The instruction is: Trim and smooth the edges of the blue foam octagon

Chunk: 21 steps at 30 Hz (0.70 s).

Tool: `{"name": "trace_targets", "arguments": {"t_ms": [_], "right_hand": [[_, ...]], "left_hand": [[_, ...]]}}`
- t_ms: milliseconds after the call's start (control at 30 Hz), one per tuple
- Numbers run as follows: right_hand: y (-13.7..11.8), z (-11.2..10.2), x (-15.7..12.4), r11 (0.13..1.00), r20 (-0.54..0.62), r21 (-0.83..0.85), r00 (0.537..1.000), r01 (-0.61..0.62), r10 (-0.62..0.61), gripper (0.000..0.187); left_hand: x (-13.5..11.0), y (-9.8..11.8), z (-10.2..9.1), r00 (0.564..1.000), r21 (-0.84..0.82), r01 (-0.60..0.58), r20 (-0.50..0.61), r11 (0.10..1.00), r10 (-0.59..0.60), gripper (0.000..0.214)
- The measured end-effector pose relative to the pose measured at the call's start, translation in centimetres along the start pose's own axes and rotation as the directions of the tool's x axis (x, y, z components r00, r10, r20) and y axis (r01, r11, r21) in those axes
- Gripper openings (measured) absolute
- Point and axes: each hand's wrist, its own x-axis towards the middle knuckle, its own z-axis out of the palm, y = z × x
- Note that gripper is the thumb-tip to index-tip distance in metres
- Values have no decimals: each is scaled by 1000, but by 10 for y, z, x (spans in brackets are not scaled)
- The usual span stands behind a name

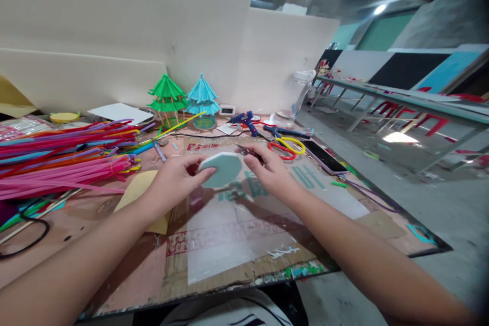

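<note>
My left hand point(189, 173) is closed on the left edge of a pale green many-sided foam piece point(223, 170), thumb on its face, tilted up above the table. Just right of it, my right hand point(267, 165) is closed on a small dark knife point(244, 150), whose pointed end faces the foam piece; a small gap seems to lie between them. Most of the knife is hidden by the fingers. Below both hands lies a translucent plastic sheet point(214, 260) on cardboard with printing. Scissors point(286, 147) with red and yellow handles lie beyond my right hand.
Bundles of coloured pipe cleaners point(69, 163) fill the left side. At the back stand a green pagoda model point(167, 94) and a blue pagoda model point(201, 94), a blue glue gun point(246, 121) and a clear jug point(298, 94). A phone point(324, 157) lies near the right edge.
</note>
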Motion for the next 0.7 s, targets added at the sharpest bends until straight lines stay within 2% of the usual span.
{"name": "trace_targets", "arguments": {"t_ms": [100, 233, 300, 400, 467, 567, 700], "right_hand": [[-1, 0, 0, 997, -9, -63, 998, 54, -54, 30], [-1, 6, -4, 999, 56, -36, 998, 6, -4, 16], [1, 9, -6, 1000, 62, -22, 998, 2, -1, 9], [2, 8, -8, 999, 38, -20, 999, 32, -32, 9], [1, 5, -7, 998, 45, -28, 998, 50, -49, 11], [-1, -1, -6, 992, 62, -62, 992, 114, -110, 25], [2, -5, -3, 957, 115, -178, 971, 228, -210, 36]], "left_hand": [[-1, 3, 0, 998, 63, -54, -17, 997, 55, 25], [-1, 6, -1, 990, 103, -140, -3, 985, 141, 20], [-2, 8, -2, 987, 100, -160, 19, 982, 158, 21], [-3, 8, -3, 987, 72, -156, 47, 985, 153, 21], [-3, 6, -3, 987, 70, -160, 39, 985, 157, 20], [-3, -1, -1, 985, 108, -171, 5, 979, 171, 22], [-3, -6, 1, 984, 172, -177, -5, 969, 181, 25]]}}
